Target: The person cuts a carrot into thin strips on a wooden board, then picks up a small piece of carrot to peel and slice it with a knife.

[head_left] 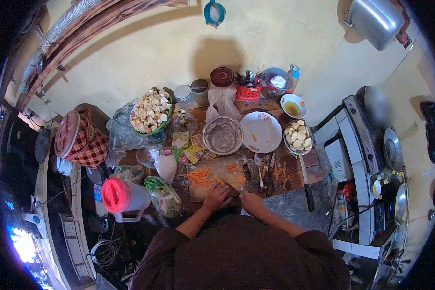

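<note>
A wooden cutting board (195,194) lies at the front of the table, with cut carrot strips (198,177) in a pile on its left. My left hand (217,196) is bent over the board, its fingers pressed down on a carrot piece (218,180) that shows at the fingertips. Beside it, my right hand (253,203) is closed around a knife (235,187), whose blade points up and left toward the left hand. Short carrot chunks (233,168) rest at the upper right of the board. The knife's handle is mostly hidden in my fist.
Behind the board stand a floured metal bowl (223,136) and a floral white plate (261,132). Peeled pale pieces fill a bowl (298,137) at right, near a long-handled pan (306,186). A red-lidded jug (125,198) and bagged greens (163,197) stand left. Spoons (260,176) lie right.
</note>
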Demonstrator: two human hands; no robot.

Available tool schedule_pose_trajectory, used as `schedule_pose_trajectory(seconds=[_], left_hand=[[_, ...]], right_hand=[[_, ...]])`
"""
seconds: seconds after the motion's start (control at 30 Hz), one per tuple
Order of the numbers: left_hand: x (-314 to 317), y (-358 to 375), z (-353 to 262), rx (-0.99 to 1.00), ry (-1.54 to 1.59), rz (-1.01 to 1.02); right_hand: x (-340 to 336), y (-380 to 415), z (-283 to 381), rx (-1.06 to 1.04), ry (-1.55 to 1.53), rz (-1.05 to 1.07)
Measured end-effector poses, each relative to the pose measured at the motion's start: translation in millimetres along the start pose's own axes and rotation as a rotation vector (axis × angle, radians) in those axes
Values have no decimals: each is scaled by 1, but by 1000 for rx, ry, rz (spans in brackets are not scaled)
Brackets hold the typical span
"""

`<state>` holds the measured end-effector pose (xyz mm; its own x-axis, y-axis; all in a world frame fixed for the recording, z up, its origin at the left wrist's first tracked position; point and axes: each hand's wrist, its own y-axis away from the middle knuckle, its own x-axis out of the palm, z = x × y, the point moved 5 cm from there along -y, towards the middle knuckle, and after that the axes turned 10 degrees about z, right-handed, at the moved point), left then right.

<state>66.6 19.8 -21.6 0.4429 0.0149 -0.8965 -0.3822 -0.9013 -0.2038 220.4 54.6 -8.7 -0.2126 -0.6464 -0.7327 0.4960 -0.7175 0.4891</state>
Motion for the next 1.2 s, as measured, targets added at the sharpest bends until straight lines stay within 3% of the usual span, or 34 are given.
schedule_pose_trajectory(seconds=[0.97, 1.2], left_hand=[[-9, -2, -1, 42, 29, -38], [-10, -6, -8, -11, 10, 26]], right_hand=[[-1, 1, 2, -1, 32, 60], [-9, 4, -6, -41, -67, -36]])
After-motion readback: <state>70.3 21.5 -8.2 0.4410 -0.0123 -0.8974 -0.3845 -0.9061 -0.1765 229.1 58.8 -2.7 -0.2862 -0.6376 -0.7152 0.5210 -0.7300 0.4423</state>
